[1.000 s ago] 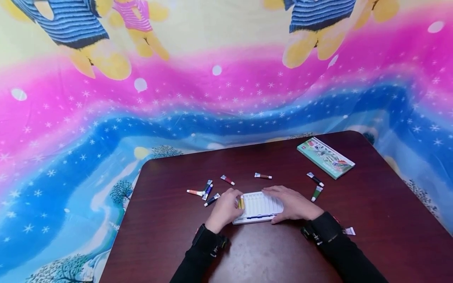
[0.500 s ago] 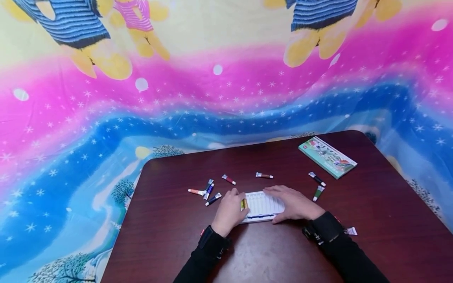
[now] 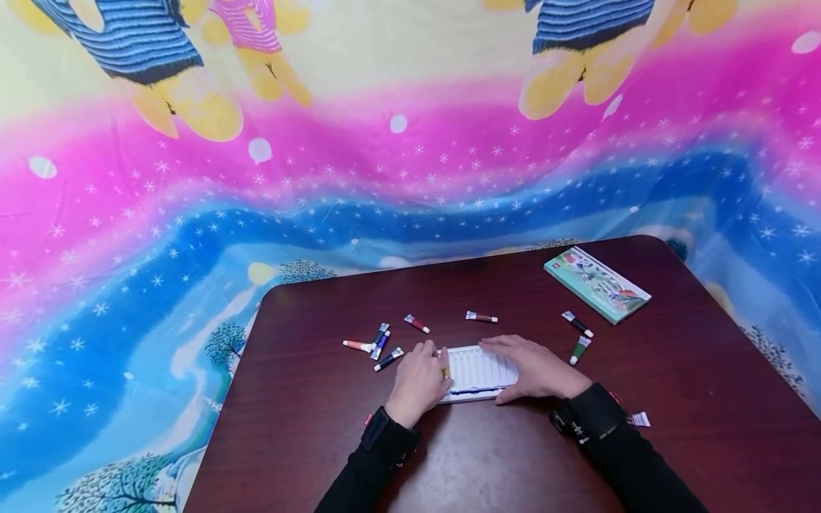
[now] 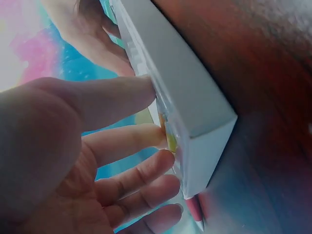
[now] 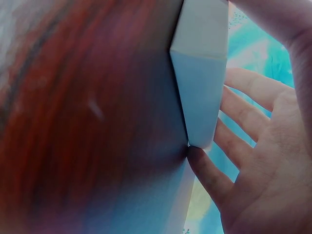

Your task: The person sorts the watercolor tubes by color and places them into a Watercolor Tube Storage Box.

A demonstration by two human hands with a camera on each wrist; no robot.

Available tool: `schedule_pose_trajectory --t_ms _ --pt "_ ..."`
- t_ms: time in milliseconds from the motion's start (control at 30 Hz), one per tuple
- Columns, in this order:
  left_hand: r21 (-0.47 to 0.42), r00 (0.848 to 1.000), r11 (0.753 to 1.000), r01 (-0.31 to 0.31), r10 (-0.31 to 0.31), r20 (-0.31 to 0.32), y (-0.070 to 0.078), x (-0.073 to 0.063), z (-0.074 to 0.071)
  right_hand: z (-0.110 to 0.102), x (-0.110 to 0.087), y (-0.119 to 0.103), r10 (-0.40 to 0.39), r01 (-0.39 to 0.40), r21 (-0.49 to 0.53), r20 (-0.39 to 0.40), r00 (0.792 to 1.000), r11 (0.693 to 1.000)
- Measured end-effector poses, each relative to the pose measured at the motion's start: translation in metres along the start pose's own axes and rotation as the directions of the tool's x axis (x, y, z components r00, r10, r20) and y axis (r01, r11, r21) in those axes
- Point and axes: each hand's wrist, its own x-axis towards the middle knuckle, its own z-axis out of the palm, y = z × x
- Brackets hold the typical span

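At the white tray's [image 3: 482, 367] left end, the left hand [image 3: 418, 376] has shifted farther over the yellow tube [image 4: 171, 143], grip loosely spread, apparently seating it, the right hand's [image 3: 535, 370] grip wide around the right end.

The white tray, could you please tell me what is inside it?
The white tray holds a yellow tube at its left end and a thin blue item along its near side; what the left hand and right hand cover is hidden.

- Tabletop [image 3: 500, 456] is showing glossy wood grain.
- Tray [image 3: 484, 368] is looking like smooth plastic.
- White box [image 4: 183, 73] is showing matt, card-like sides.
- Backdrop [image 3: 385, 171] is looking like creased cloth.
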Motion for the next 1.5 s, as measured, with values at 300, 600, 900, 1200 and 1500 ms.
schedule_pose_trajectory --t_ms 300,600,900,1200,1500 --pt "-0.165 0.997 0.986 -0.01 0.023 0.076 -0.014 0.002 -0.003 -0.002 0.0 0.0 0.005 -0.005 0.001 0.009 1.0 1.0" --pt "-0.241 0.992 0.966 -0.088 0.108 0.072 -0.022 0.003 0.006 -0.004 -0.001 0.002 0.011 -0.011 -0.009 0.014 1.0 1.0" --pt "-0.364 0.991 0.929 -0.062 0.1 0.086 -0.033 -0.015 0.02 -0.001 -0.002 0.004 0.013 -0.013 -0.006 0.018 1.0 1.0" --pt "-0.403 0.991 0.914 -0.047 0.094 0.098 -0.041 -0.019 0.023 -0.001 -0.001 0.001 0.02 -0.02 0.008 0.01 1.0 1.0" --pt "-0.394 0.987 0.919 -0.034 0.094 0.132 -0.041 -0.019 0.022 -0.001 -0.001 0.001 0.004 -0.004 0.003 0.01 1.0 1.0"
